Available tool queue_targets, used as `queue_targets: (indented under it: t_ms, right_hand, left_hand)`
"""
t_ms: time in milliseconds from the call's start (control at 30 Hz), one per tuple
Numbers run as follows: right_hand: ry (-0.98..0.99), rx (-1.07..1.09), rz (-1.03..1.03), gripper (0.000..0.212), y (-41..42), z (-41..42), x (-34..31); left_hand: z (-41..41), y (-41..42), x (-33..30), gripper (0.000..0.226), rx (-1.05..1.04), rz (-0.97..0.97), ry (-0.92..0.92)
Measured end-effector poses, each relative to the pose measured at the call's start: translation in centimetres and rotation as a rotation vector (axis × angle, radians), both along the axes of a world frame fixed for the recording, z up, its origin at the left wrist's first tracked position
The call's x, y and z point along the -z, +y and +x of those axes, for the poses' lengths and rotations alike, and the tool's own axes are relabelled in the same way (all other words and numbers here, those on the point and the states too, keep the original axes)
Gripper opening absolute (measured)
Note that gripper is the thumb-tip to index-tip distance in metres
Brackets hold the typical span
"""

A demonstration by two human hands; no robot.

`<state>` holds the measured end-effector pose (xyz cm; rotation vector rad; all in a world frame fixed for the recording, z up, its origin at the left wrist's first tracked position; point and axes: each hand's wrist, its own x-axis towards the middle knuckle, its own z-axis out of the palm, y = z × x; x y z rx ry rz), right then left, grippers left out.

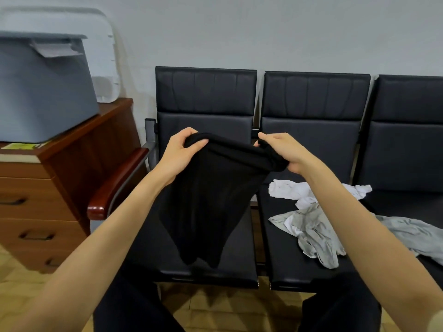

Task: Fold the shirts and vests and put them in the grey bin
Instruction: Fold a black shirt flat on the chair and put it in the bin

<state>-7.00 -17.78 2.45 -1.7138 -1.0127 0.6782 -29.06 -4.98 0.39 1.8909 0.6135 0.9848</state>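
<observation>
Black trousers fill the near edge of my view, my legs (134, 305) above a tan tiled floor (223, 305). Both my forearms reach forward from there. My left hand (178, 154) grips one top corner of a black garment (206, 200), fingers curled over the bunched edge with the thumb on the near side. My right hand (285, 152) grasps the other top corner, fingers wrapped round a wad of the cloth. The garment hangs between the two hands, held up over the left seat (153, 248) of a row of black chairs, its lower end tapering down toward the seat's front.

On the middle seat, to the right, lies a crumpled grey garment (316, 233), partly under my right forearm, with a white one (290, 188) just beyond it, touching it. I cannot tell whether these are shirts or vests.

To the left stands a wooden drawer cabinet (36, 212), near the chair's red-brown armrest (115, 185). On its top, further back, sits a grey bin (40, 92) with paper at its rim. A pale wall (263, 32) closes the far side.
</observation>
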Motion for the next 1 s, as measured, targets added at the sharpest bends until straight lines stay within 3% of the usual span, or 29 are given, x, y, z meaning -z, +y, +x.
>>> queue_targets:
  t_ms: [100, 233, 333, 467, 567, 667, 800, 900, 1000]
  right_hand:
    - [0.114, -0.002, -0.007, 0.026, 0.5, 0.9, 0.2]
    - [0.012, 0.044, 0.147, 0.009, 2.3, 1.6, 1.3]
    - [-0.052, 0.048, 0.212, 0.025, 3.7, 2.1, 1.9]
    - [-0.083, 0.09, 0.338, 0.039, 5.9, 3.1, 2.5]
    - [-0.076, 0.168, 0.434, 0.045, 7.1, 3.9, 3.1]
    - [0.029, 0.138, 0.472, 0.046, 7.2, 3.4, 4.1]
    - [0.114, 0.079, 0.319, 0.046, 6.6, 1.3, 10.5]
    - [0.14, 0.1, 0.064, 0.04, 5.2, -0.8, 18.0]
    - [0.153, 0.123, -0.192, 0.035, 3.3, -2.0, 24.3]
  left_hand:
    - [-0.3, 0.5, -0.7, 0.016, 0.131, -0.161, 0.171]
    - [-0.2, 1.6, -0.4, 0.051, 0.319, -0.382, 0.194]
    - [0.8, 4.4, 0.6, 0.029, 0.141, -0.513, 0.134]
    - [1.4, 8.3, 1.3, 0.017, -0.045, -0.084, 0.325]
    - [1.8, 10.2, 0.2, 0.03, -0.126, 0.105, 0.216]
    - [2.0, 11.7, 0.2, 0.035, -0.224, 0.262, 0.231]
    - [1.0, 11.5, 5.3, 0.038, -0.108, 0.312, 0.417]
    - [-1.7, 10.6, 12.6, 0.049, 0.008, 0.244, 0.594]
    - [-4.4, 8.7, 19.7, 0.046, 0.101, 0.112, 0.801]
